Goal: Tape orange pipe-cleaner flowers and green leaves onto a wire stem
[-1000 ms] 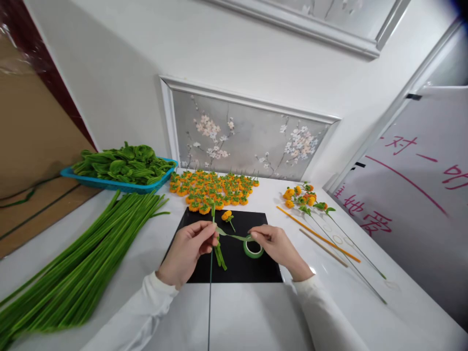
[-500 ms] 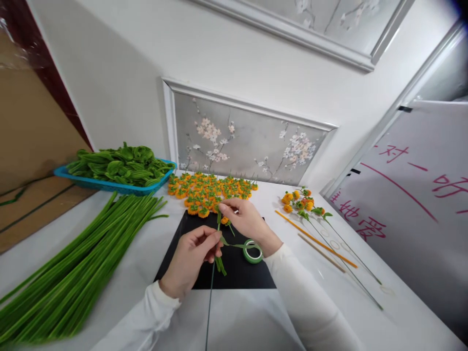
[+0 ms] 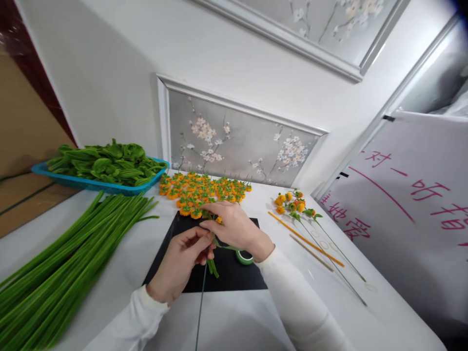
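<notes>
I watch from far away: left of the black mat [image 3: 244,282] lie long green stems [image 3: 84,258]. Over the mat, the left hand [image 3: 181,261] has its fingers pinching a thin wire [image 3: 201,309]; the right hand [image 3: 236,226] arches just beyond, and whether its fingers pinch something, I cannot tell. The tape strip [image 3: 224,246] leads toward the tape roll [image 3: 243,262] on the mat's right part. Pulled too strongly, I think, the strip could tear; a loose left pinch could let the wire twist.

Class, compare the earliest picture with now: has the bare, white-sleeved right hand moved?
Yes. Judged against the black rectangular mat, the right hand has moved left and toward the mat's far edge, close to the bare left hand.
</notes>
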Motion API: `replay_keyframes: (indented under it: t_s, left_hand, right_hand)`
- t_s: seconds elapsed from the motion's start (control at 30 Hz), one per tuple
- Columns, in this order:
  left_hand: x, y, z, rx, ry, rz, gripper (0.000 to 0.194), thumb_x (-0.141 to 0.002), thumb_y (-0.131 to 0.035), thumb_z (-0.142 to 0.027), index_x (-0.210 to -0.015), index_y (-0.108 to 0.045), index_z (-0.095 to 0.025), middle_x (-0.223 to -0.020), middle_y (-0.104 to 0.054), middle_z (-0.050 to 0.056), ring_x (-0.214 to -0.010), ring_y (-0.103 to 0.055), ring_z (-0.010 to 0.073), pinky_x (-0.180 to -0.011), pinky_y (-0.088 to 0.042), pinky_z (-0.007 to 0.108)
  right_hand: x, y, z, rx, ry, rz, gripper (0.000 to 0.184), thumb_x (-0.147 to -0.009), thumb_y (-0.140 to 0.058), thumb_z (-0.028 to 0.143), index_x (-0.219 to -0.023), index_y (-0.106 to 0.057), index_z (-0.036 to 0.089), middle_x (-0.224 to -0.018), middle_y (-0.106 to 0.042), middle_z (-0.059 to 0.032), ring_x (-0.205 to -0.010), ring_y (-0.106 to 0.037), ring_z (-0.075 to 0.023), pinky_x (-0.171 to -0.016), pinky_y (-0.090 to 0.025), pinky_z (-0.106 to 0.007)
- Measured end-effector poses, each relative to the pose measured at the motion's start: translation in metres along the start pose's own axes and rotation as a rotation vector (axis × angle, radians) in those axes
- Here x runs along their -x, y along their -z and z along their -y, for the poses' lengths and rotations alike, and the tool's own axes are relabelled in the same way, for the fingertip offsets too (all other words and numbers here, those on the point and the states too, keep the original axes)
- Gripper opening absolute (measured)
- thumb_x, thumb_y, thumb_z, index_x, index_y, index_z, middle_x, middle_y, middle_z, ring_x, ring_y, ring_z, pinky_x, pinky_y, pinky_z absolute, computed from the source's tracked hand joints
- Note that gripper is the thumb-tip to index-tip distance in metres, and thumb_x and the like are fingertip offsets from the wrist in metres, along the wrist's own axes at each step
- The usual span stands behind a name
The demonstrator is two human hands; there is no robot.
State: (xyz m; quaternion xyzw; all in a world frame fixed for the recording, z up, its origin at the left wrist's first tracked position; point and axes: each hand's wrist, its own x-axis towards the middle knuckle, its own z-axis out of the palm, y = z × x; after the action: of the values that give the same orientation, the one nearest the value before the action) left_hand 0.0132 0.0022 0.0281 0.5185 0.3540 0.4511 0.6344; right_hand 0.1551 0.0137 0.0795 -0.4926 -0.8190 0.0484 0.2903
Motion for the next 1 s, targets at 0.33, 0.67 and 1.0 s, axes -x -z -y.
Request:
replay_keyframes:
  t_s: [0.33,0.67,1.0]
  left_hand:
    - [0.000,0.000,-0.003,-0.002,0.024,0.009,0.023,-0.071,-0.070,-0.038,-0.064,-0.062,-0.017,-0.052,-0.058,-0.001,-0.049,-0.045,0.0106,-0.045,-0.032,0.021]
    - [0.002,0.000,-0.003,0.045,0.005,-0.009,0.019,-0.074,-0.069,-0.031,-0.063,-0.062,-0.017,-0.055,-0.058,-0.001,-0.050,-0.048,0.0096,-0.044,-0.032,0.020]
    - [0.004,-0.002,-0.003,0.022,-0.011,-0.007,0.020,-0.073,-0.069,-0.033,-0.064,-0.061,-0.017,-0.054,-0.058,0.000,-0.049,-0.048,0.0107,-0.044,-0.032,0.022]
  right_hand:
    - [0.000,0.004,0.002,0.047,0.077,-0.032,0.024,-0.089,-0.051,0.015,-0.105,-0.067,0.024,-0.099,-0.071,-0.0027,-0.096,-0.058,-0.0189,-0.087,-0.038,-0.032]
    - [0.017,0.008,-0.011,-0.226,0.087,-0.179,0.047,-0.089,-0.046,0.013,-0.133,-0.046,0.029,-0.124,-0.061,-0.0016,-0.113,-0.054,-0.0171,-0.098,-0.039,-0.033]
    - [0.007,0.002,-0.003,-0.185,-0.010,-0.150,0.021,-0.085,-0.058,0.022,-0.104,-0.066,0.018,-0.116,-0.065,-0.0089,-0.112,-0.055,-0.0207,-0.097,-0.041,-0.035]
